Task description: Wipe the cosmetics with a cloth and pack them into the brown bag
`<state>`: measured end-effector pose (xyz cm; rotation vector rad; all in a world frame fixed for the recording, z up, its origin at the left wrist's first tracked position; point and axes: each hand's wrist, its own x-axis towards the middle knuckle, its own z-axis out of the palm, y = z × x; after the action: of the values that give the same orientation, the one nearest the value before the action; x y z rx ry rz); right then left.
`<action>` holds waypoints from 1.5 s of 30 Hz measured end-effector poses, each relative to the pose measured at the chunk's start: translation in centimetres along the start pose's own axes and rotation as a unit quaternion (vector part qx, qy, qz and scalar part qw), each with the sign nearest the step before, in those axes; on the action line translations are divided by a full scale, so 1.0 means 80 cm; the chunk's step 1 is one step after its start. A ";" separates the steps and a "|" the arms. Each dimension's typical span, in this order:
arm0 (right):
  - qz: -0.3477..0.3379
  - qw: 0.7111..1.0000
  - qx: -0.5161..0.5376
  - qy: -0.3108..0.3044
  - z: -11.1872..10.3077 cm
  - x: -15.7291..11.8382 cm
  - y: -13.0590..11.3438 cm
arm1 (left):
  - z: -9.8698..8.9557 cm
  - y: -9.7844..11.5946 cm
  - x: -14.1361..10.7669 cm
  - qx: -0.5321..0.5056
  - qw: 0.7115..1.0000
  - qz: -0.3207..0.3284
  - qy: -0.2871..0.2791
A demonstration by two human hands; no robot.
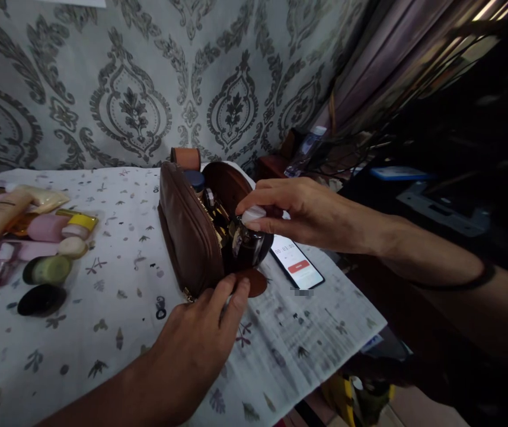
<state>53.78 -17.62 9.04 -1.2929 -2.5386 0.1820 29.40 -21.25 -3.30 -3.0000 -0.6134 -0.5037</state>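
Note:
A brown zip bag (191, 231) stands open on the patterned white cloth, with a dark blue cap and several small dark items inside. Over the bag's right side, my right hand (298, 210) pinches a small white object (254, 214) between thumb and fingers. My left hand (200, 344) rests at the bag's near end, its fingertips on a round brown leather flap (252, 283). Whether those fingertips grip the flap is hard to tell.
Tubes, a pink bottle (47, 226), a green-lidded jar (51, 270) and a black round item (41, 300) lie at left. A lit phone (299, 263) is right of the bag. Behind stand a brown roll-shaped object (185, 158) and a clear bottle (306, 151).

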 end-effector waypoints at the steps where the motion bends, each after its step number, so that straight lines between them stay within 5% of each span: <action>1: -0.001 1.000 -0.001 -0.005 0.000 0.001 0.001 | 0.001 0.000 -0.001 -0.003 1.000 -0.001 -0.006; 10: -0.031 0.998 -0.036 -0.042 0.000 0.007 -0.001 | 0.000 0.000 -0.001 -0.015 1.000 -0.002 -0.005; 18: 0.014 0.998 -0.051 -0.017 0.019 0.012 -0.004 | 0.000 -0.002 0.000 -0.024 1.000 0.000 -0.002; 29: 0.002 0.993 0.009 -0.120 0.024 0.014 -0.017 | 0.000 -0.003 -0.002 -0.033 0.999 -0.006 -0.026; 45: 0.051 0.933 -0.259 -0.246 0.025 0.035 -0.043 | -0.003 -0.003 -0.003 -0.050 0.997 -0.014 -0.059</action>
<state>48.98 -17.37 8.54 -1.7544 -3.0783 -0.1861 29.00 -21.13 -3.18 -3.1376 -0.6586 -0.3711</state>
